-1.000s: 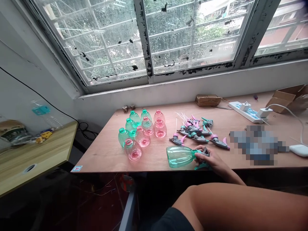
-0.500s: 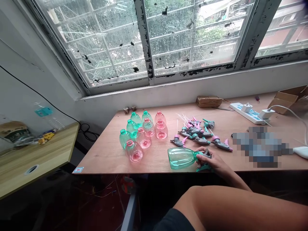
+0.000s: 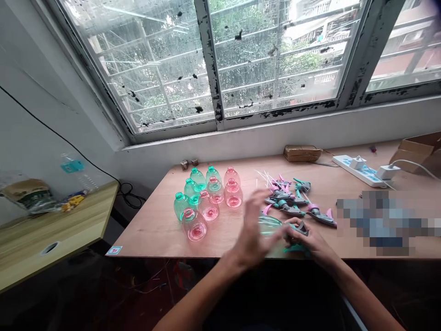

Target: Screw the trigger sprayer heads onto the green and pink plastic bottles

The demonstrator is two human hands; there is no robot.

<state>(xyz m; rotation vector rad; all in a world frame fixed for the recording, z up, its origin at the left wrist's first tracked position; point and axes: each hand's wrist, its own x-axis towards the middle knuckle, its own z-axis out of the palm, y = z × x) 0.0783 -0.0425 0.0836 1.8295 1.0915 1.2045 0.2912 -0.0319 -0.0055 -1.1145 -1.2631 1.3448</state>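
A green spray bottle (image 3: 269,224) lies sideways above the table's front edge, partly hidden behind my left hand. My right hand (image 3: 308,236) is closed round its neck and grey-and-green trigger head. Motion-blurred, my left hand (image 3: 251,236) is in front of the bottle body, its fingers and thumb apart; whether it touches the bottle I cannot tell. Just behind lie several loose trigger spray heads (image 3: 287,197) in grey, pink and green, with thin white tubes. To the left stand several capless bottles, green ones (image 3: 190,189) and pink ones (image 3: 195,226).
The wooden table (image 3: 151,230) runs below a window. A brown package (image 3: 301,154), a power strip (image 3: 360,171) with plugs and an open carton (image 3: 415,154) are along its back right. A blurred-out patch (image 3: 379,223) covers things at right. Another desk (image 3: 86,225) stands left.
My left hand has come into view beside the spray bottle. The bent bare limb across the lower right is gone. My right hand keeps its hold; the view has shifted slightly.
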